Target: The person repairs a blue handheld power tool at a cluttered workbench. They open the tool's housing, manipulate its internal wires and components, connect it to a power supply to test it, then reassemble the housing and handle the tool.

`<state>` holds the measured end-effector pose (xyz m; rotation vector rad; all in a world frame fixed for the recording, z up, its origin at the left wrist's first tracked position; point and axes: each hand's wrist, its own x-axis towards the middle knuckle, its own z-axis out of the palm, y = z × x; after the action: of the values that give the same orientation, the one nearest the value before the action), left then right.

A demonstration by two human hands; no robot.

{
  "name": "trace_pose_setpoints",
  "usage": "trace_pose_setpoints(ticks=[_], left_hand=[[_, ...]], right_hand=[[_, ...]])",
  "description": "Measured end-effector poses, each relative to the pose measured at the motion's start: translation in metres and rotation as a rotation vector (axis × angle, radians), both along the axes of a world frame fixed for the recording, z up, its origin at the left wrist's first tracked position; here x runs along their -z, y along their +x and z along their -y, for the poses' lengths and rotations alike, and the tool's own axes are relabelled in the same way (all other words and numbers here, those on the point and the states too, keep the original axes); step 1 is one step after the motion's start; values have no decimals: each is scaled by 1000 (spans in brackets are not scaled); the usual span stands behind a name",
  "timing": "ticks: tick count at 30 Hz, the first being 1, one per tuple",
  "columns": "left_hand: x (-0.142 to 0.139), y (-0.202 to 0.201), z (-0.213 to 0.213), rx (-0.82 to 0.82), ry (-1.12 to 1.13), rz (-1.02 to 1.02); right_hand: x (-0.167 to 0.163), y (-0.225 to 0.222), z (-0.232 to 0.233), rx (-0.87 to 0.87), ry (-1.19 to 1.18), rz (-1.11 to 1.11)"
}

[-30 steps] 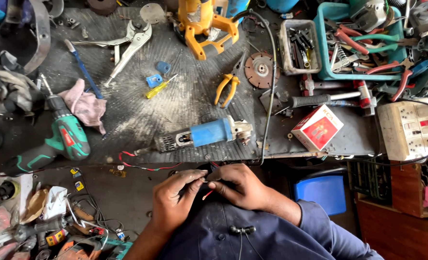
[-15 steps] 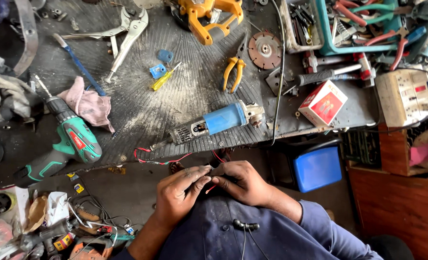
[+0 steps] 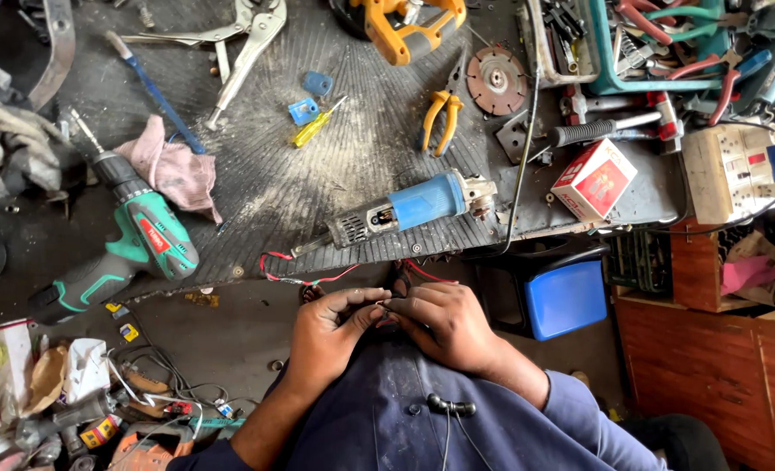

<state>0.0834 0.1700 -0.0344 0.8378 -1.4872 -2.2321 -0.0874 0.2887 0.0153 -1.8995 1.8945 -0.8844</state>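
On the table [image 3: 256, 201], dusty and ribbed: a blue angle grinder [image 3: 413, 208] near the front edge, a green cordless drill [image 3: 130, 240] lying to the left, a pink rag [image 3: 174, 170] just beside its chuck. Farther back, yellow-handled pliers [image 3: 440, 118], a worn cutting disc [image 3: 496, 81], a small yellow screwdriver [image 3: 316, 126], locking pliers [image 3: 248, 44]. At right, a red and white box [image 3: 593, 179], a teal basket [image 3: 658, 44] (crammed with hand tools). Below the edge, a blue stool [image 3: 566, 298].
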Motion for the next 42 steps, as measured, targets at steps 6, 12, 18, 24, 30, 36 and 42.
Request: trace_pose_setpoints(ticks=[6,12,18,24,30,36,42], left_hand=[[1,14,4,-12,-334,-54],[-10,19,8,-27,-604,-135],[-19,15,7,-66,-737,-208],[-31,7,14,-21,-913,-287],[-40,-2,19,110,-971,-362],[-42,-7,14,96,-1016,-376],[-46,-7,11,29,-1105,-386]], right_hand=[[-4,4,4,-60,-40,-133],[1,6,3,-80,-105,-16],[5,3,-2,-87,-106,63],[21,-5,-12,-101,-28,400],[39,-14,-28,-90,320,923],[47,-19,-35,-104,388,1102],[47,-20,-34,-87,420,1145]])
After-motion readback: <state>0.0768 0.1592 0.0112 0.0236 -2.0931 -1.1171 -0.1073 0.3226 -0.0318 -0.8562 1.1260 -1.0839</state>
